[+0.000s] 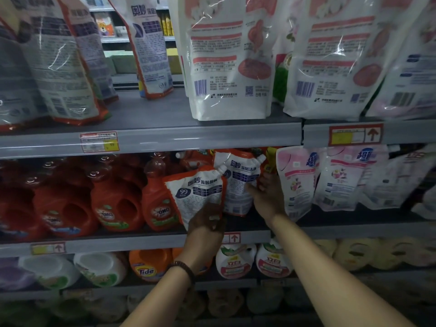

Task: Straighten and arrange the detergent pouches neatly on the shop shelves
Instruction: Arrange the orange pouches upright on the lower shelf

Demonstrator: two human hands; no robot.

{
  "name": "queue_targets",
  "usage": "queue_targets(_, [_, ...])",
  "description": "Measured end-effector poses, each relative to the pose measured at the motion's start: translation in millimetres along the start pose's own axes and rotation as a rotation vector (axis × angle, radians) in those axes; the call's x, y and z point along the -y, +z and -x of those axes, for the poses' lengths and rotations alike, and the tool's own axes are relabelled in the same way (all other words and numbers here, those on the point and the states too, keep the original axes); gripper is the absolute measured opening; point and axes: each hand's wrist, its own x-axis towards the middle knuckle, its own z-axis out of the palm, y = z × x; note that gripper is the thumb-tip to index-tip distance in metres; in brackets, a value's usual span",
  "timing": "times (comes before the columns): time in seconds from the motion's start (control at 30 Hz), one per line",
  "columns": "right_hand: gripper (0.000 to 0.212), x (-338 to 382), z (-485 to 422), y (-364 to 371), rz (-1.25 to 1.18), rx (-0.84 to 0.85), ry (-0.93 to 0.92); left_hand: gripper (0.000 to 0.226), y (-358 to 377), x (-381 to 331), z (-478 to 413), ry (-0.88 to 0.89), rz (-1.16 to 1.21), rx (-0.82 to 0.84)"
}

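Note:
Two orange-edged white detergent pouches with spouts stand on the middle shelf [330, 228]. My left hand [207, 223] grips the bottom of the nearer pouch [198, 192], which tilts to the left. My right hand [267, 198] holds the right edge of the second pouch [240, 182] just behind it, thumb across its front. Pink and white pouches [297, 180] lean to the right of my right hand. Large white pouches [226, 62] stand on the top shelf with their backs facing me.
Orange OMO bottles [113, 206] fill the middle shelf to the left of the pouches. Orange-trimmed pouches [59, 67] lean on the top shelf at left. Tide and white bottles [148, 265] sit on the lower shelf beneath my arms. Price tags run along the shelf edges.

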Motion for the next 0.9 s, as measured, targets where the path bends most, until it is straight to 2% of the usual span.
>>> queue_targets(0.17, [0.070,-3,-5,-3,-0.009,0.041,-0.007,0.029,4,-15,-8,-0.022,0.099,0.067])
queue_targets(0.27, [0.050,-4,-5,-5,-0.010,0.068,-0.011,0.036,4,-21,-10,-0.022,0.118,0.080])
queue_targets(0.5, [0.035,-3,0,-11,0.069,0.129,-0.021,0.044,1,-22,-10,-0.007,0.069,0.132])
queue_targets(0.63, [0.019,-14,8,-12,0.146,0.069,0.000,0.052,-3,-25,-7,-0.029,0.096,0.197])
queue_targets(0.9, [0.024,-21,21,-2,0.161,-0.117,-0.016,0.040,-9,-26,-2,-0.026,0.069,0.226])
